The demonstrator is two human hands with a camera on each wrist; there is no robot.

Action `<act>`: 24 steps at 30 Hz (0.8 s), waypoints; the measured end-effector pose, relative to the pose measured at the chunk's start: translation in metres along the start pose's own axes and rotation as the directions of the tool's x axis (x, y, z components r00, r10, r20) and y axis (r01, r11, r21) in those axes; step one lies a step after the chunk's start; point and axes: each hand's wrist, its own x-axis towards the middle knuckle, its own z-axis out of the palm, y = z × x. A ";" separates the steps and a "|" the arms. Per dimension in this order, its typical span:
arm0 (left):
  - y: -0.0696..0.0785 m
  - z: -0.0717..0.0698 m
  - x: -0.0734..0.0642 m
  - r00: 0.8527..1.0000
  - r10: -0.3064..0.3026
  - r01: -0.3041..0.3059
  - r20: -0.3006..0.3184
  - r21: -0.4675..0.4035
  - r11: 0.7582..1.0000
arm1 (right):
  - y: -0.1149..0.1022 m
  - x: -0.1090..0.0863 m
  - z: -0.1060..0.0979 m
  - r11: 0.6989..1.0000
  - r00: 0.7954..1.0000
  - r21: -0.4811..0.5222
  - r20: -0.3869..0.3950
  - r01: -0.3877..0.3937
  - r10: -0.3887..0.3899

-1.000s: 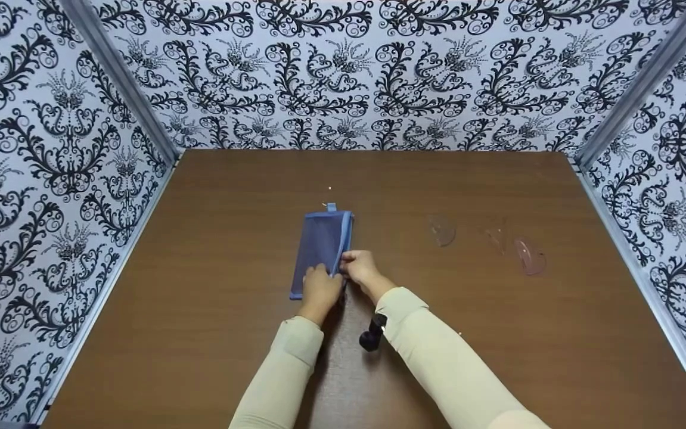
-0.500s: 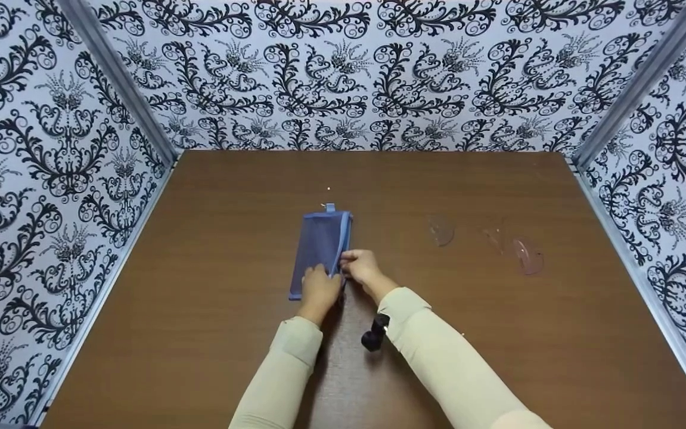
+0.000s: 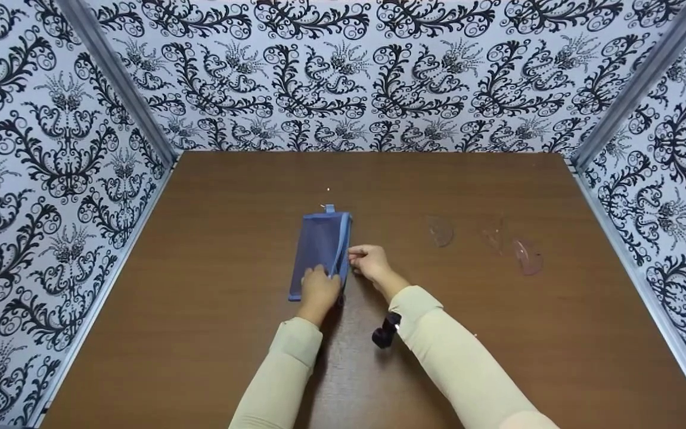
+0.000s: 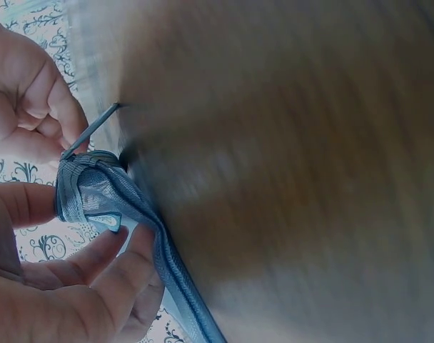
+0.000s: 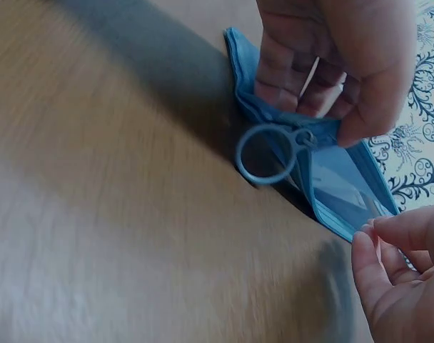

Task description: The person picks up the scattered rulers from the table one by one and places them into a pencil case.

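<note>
A blue mesh zipper pouch [image 3: 319, 244] lies lengthwise on the brown table [image 3: 223, 333], its mouth parted along the right side. At the near end my left hand [image 3: 320, 289] grips it, thumb and fingers on either side in the left wrist view. A blue ring pull [image 5: 242, 161] hangs from the zip beside that hand. My right hand [image 3: 372, 265] is at the right edge of the mouth; in the right wrist view its thumb and fingertips [image 5: 367, 246] pinch the pouch's rim. See-through material shows inside the mouth; what it is, I cannot tell.
Right of the pouch lie a clear protractor [image 3: 440, 231], a faint clear set square [image 3: 493, 235] and a pink protractor [image 3: 527, 257]. A small white speck [image 3: 328, 189] is beyond the pouch. Patterned walls [image 3: 343, 77] enclose the table's back and sides.
My right hand has shifted slightly to the right, and the pouch's mouth gapes wider near it. My left hand stays on the near end.
</note>
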 end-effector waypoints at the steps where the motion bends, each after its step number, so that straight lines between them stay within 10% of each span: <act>1: 0.000 0.000 0.000 1.000 0.000 0.000 0.002 -0.001 1.000 | -0.028 -0.019 0.000 1.000 1.000 -0.016 -0.004 -0.001 0.001; 4: 0.000 -0.001 0.000 1.000 0.001 -0.001 0.007 -0.003 1.000 | -0.105 -0.071 0.004 0.996 0.999 -0.082 -0.040 -0.020 0.017; 7: 0.000 -0.001 0.000 1.000 0.004 -0.004 0.006 -0.002 1.000 | -0.124 -0.085 0.001 0.991 0.998 -0.130 -0.034 0.045 -0.050; 13: -0.001 0.000 -0.001 1.000 0.008 -0.008 -0.001 0.002 1.000 | 0.037 0.034 -0.030 0.940 0.957 -0.176 0.043 0.291 -0.289; 16: -0.001 0.000 -0.001 1.000 0.002 -0.002 0.007 0.002 1.000 | 0.070 0.060 -0.039 0.905 0.929 -0.213 0.075 0.369 -0.361; 19: 0.000 -0.001 -0.001 1.000 0.001 -0.001 0.009 0.004 1.000 | 0.029 0.032 -0.038 0.880 0.923 -0.282 0.088 0.383 -0.374; 24: 0.001 -0.002 -0.002 1.000 0.000 0.000 0.005 0.005 1.000 | -0.137 -0.092 -0.024 0.852 0.942 -0.404 0.096 0.332 -0.321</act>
